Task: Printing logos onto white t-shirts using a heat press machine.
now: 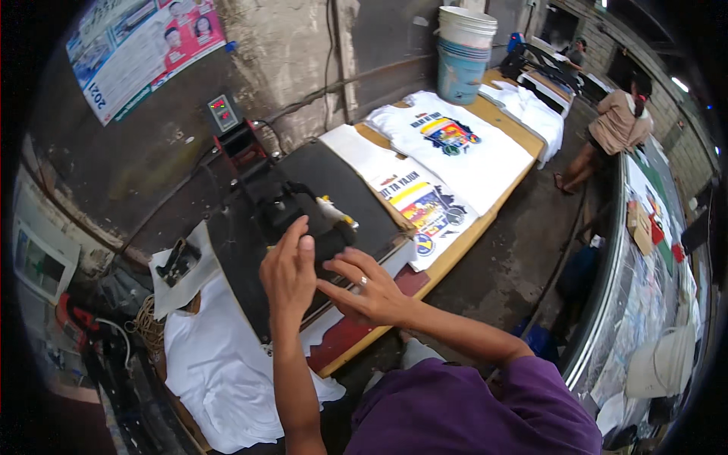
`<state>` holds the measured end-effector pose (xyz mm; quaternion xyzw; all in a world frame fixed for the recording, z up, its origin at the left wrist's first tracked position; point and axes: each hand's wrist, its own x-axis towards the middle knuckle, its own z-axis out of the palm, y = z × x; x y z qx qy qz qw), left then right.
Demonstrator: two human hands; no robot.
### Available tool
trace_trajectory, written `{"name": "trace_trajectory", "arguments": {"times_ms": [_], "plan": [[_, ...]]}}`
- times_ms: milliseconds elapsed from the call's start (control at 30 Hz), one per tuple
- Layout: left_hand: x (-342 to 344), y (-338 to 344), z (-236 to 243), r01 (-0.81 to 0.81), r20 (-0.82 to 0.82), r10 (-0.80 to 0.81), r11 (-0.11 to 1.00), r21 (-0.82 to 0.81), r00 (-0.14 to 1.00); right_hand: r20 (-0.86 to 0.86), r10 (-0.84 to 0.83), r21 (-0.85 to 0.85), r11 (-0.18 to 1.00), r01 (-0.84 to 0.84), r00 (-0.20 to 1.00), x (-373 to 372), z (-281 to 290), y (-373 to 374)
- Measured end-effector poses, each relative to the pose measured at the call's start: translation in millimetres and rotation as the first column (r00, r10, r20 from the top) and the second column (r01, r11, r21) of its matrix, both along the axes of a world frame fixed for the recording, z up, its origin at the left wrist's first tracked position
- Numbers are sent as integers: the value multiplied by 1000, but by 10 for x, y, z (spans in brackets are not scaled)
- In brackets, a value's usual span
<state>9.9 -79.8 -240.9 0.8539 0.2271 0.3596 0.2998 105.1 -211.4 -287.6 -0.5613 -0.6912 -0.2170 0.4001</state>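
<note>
A black heat press point(280, 208) with a small lit control box point(223, 114) stands against the wall, its wide dark plate point(227, 250) spread over the table. My left hand point(292, 269) is raised over the front of the press, fingers stretched upward and nothing visible in them. Beside it, my right hand point(368, 288), with a ring on one finger, reaches leftward with its fingers extended. Both hands overlap the press's dark front part, and I cannot tell whether they touch it. A printed white sheet or shirt point(394, 178) lies just right of the plate.
Another printed white shirt point(462, 148) lies farther along the wooden table point(523, 144), before stacked buckets point(464, 57). Plain white shirts point(220, 364) are heaped at the near left. Across the aisle, a person point(622, 117) stands by a long table point(644, 303) with a white bucket point(661, 360).
</note>
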Motion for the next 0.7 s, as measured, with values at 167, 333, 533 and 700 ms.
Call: {"name": "trace_trajectory", "arguments": {"times_ms": [167,333,533,700], "plan": [[55,-66,24,-119,-45,122,991,64,991,-220,-296,-232,941,244,930,485,-799,-794],[150,-91,-22,-156,-51,161,984,88,986,-147,-702,-538,647,540,697,1461,-1749,-1513],[123,-80,-75,-219,-56,219,976,2,974,108,-622,-717,491,494,775,2330,-2204,-1767],[67,-21,-110,-217,-41,215,975,-43,976,203,-400,-763,508,400,894,2887,-2350,-1616]]}}
